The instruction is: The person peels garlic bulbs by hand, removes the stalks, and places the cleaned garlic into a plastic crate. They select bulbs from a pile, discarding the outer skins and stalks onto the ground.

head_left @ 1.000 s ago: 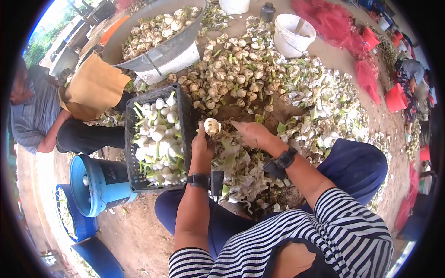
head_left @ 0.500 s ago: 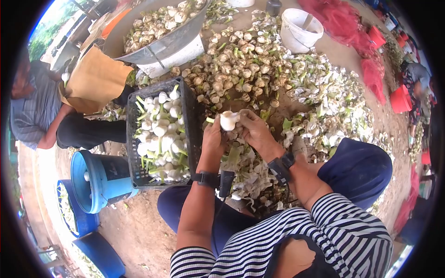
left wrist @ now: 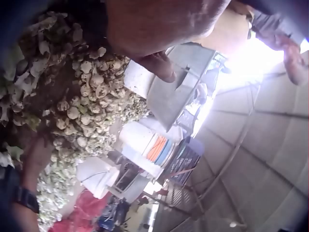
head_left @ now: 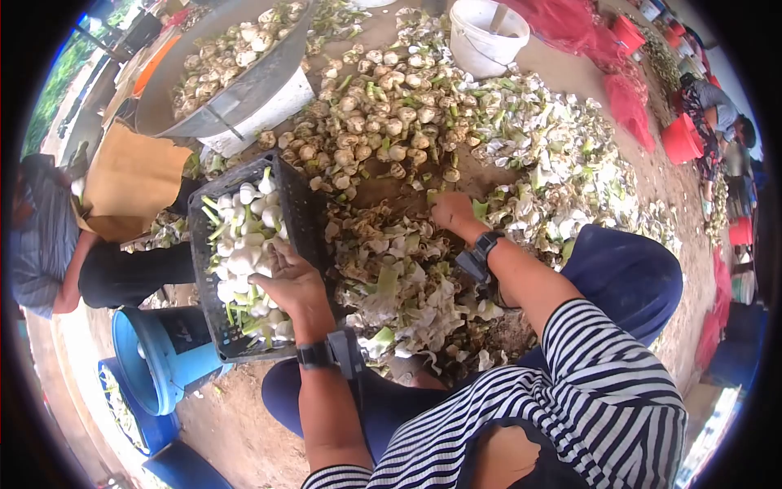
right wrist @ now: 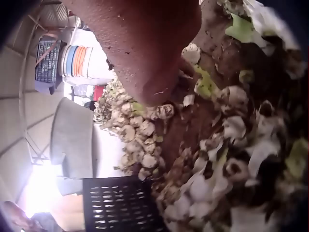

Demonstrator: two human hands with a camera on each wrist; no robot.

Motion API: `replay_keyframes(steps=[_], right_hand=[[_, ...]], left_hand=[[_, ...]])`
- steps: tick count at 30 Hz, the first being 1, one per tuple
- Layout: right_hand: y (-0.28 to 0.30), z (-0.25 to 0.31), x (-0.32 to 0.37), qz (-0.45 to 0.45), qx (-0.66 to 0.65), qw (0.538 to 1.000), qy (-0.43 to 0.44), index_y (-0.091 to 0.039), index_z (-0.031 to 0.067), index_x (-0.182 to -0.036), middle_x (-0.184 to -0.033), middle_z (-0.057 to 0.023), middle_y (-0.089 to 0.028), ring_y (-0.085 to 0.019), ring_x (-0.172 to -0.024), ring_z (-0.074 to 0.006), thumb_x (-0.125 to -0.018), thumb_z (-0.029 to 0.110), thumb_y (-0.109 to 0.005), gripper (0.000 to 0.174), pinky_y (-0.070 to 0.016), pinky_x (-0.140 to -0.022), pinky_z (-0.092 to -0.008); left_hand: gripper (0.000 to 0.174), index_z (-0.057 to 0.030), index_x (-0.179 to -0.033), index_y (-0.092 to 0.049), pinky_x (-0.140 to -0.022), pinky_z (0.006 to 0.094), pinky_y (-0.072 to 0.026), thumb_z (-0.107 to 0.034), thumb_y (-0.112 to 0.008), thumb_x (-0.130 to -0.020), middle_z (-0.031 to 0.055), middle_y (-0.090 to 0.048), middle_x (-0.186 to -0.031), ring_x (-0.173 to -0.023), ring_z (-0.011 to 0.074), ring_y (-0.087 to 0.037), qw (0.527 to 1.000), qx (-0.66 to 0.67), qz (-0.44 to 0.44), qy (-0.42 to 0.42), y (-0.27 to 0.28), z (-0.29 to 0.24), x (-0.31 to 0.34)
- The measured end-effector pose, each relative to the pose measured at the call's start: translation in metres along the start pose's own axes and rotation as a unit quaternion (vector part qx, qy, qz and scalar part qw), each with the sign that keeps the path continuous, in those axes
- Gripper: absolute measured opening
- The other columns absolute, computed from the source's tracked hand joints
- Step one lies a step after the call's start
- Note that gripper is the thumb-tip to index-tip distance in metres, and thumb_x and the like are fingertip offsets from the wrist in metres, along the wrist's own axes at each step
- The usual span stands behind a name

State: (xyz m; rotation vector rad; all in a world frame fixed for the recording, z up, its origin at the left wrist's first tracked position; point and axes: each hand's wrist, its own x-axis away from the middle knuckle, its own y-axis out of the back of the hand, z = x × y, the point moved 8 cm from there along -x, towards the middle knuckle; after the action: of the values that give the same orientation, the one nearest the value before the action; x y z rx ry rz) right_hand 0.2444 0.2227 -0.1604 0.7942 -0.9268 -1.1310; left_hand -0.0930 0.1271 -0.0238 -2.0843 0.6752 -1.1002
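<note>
My left hand (head_left: 295, 284) is over the black plastic crate (head_left: 303, 213), its fingers and thumb spread above white cleaned garlic bulbs (head_left: 246, 213) with green stems. In the left wrist view that hand fills the top and hides what lies beneath. My right hand (head_left: 453, 213) reaches low to the near edge of a heap of dirty garlic bulbs (head_left: 383, 118). Seen from the right wrist, it points down beside a yellow-green leaf scrap (right wrist: 206, 83); its fingertips are mostly hidden, and I cannot tell whether they hold anything. Loose garlic skins (head_left: 407, 285) cover the ground between my legs.
Behind the crate stands a large grey tub (head_left: 220, 106) of dirty bulbs. A white bucket (head_left: 487, 41) is at the back, red netting (head_left: 562, 28) beyond. Blue buckets (head_left: 142, 359) stand left, near a seated person (head_left: 45, 244) by a brown sheet (head_left: 134, 175).
Both hands met at a whitened garlic bulb half a second ago. Since then the left hand has moved left over the crate, and the right has moved forward to the heap's edge.
</note>
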Motion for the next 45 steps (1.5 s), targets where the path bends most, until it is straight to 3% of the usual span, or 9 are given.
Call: replay_keyframes(steps=[11,18,24,30,33,36,39,43,45], right_hand=[[-0.017,-0.137,-0.074,-0.111,-0.31,0.898,-0.293,-0.064,-0.0076,-0.087,-0.085,-0.0224,-0.066,-0.064,-0.077,-0.033,-0.084,0.03,-0.064,0.038,-0.0486,-0.068,-0.0464],[-0.058,-0.029,-0.027,0.062,-0.511,0.832,-0.209,-0.061,-0.0069,-0.1,-0.088,-0.0123,-0.064,-0.06,-0.078,-0.0206,-0.089,0.023,-0.062,0.032,-0.0483,-0.071,-0.0364],[-0.034,0.097,0.027,0.105,-0.659,0.743,-0.053,-0.063,-0.0018,-0.096,-0.089,-0.0023,-0.063,-0.058,-0.075,-0.0129,-0.09,0.015,-0.061,0.018,-0.046,-0.066,-0.0281],[-0.03,0.102,0.027,-0.014,-0.543,0.836,0.078,-0.058,0.0028,-0.078,-0.076,-0.0006,-0.056,-0.053,-0.065,-0.0109,-0.085,0.007,-0.058,0.008,-0.0421,-0.056,-0.0307],[-0.029,0.101,0.032,0.004,-0.638,0.769,-0.041,-0.055,0.0043,-0.074,-0.073,0.001,-0.053,-0.051,-0.06,-0.0106,-0.084,0.006,-0.057,0.01,-0.0415,-0.052,-0.0324],[0.007,0.111,0.053,-0.019,-0.643,0.762,-0.077,-0.056,0.0019,-0.078,-0.069,0.0007,-0.053,-0.047,-0.057,-0.0121,-0.084,0.007,-0.055,0.008,-0.04,-0.05,-0.0339],[0.043,0.125,0.066,-0.098,-0.556,0.825,0.022,-0.06,0.0028,-0.085,-0.073,-0.0002,-0.058,-0.051,-0.063,-0.0121,-0.086,0.007,-0.052,0.009,-0.0433,-0.056,-0.0314],[0.071,0.156,0.082,-0.069,-0.541,0.832,0.105,-0.062,0.0034,-0.116,-0.11,-0.0033,-0.065,-0.059,-0.098,-0.0114,-0.093,0.008,-0.053,0.025,-0.0483,-0.085,-0.0258],[0.08,0.171,0.088,0.038,-0.703,0.708,0.051,-0.063,0.006,-0.113,-0.103,-0.0018,-0.066,-0.06,-0.094,-0.0114,-0.094,0.013,-0.054,0.022,-0.0484,-0.082,-0.0264]], left_hand=[[0.038,-0.0054,-0.118,-0.053,-0.064,0.024,-0.0447,-0.039,-0.047,-0.101,0.0026,-0.062,-0.094,-0.079,0.011,-0.058,0.889,-0.351,0.225,0.188,-0.022,0.105,0.028],[0.037,-0.0014,-0.123,-0.053,-0.074,0.0288,-0.0491,-0.027,-0.058,-0.096,0.0071,-0.063,-0.104,-0.092,0.0153,-0.061,0.839,-0.486,0.189,0.157,0.007,0.106,0.005],[0.045,0.0017,-0.117,-0.057,-0.086,0.0429,-0.0478,-0.022,-0.072,-0.082,0.0192,-0.057,-0.119,-0.104,0.0346,-0.058,0.564,-0.739,0.324,-0.176,-0.008,0.102,0.02],[0.039,-0.0028,-0.109,-0.06,-0.084,0.0431,-0.0478,-0.019,-0.075,-0.077,0.0199,-0.056,-0.109,-0.103,0.039,-0.055,0.411,-0.797,0.362,-0.254,-0.031,0.1,0.064],[0.037,-0.0046,-0.11,-0.06,-0.091,0.0421,-0.0446,-0.016,-0.071,-0.077,0.0201,-0.055,-0.117,-0.107,0.038,-0.055,0.381,-0.801,0.383,-0.257,-0.038,0.098,0.075],[0.024,-0.0047,-0.107,-0.058,-0.082,0.0422,-0.0494,-0.012,-0.063,-0.085,0.0163,-0.059,-0.114,-0.102,0.0337,-0.059,0.529,-0.735,0.38,-0.188,-0.045,0.082,0.061],[0.02,-0.003,-0.111,-0.055,-0.07,0.0373,-0.0553,-0.011,-0.052,-0.093,0.0125,-0.059,-0.109,-0.089,0.0282,-0.064,0.89,-0.329,0.235,0.21,-0.007,0.095,0.039],[0.028,-0.0082,-0.124,-0.05,-0.069,0.0294,-0.0548,-0.02,-0.041,-0.101,0.008,-0.063,-0.107,-0.087,0.0203,-0.065,0.891,-0.287,0.258,0.239,-0.003,0.087,0.035],[0.029,-0.0069,-0.126,-0.049,-0.069,0.0292,-0.0543,-0.02,-0.046,-0.1,0.0075,-0.063,-0.108,-0.085,0.0188,-0.065,0.896,-0.298,0.249,0.215,-0.006,0.081,0.031]])
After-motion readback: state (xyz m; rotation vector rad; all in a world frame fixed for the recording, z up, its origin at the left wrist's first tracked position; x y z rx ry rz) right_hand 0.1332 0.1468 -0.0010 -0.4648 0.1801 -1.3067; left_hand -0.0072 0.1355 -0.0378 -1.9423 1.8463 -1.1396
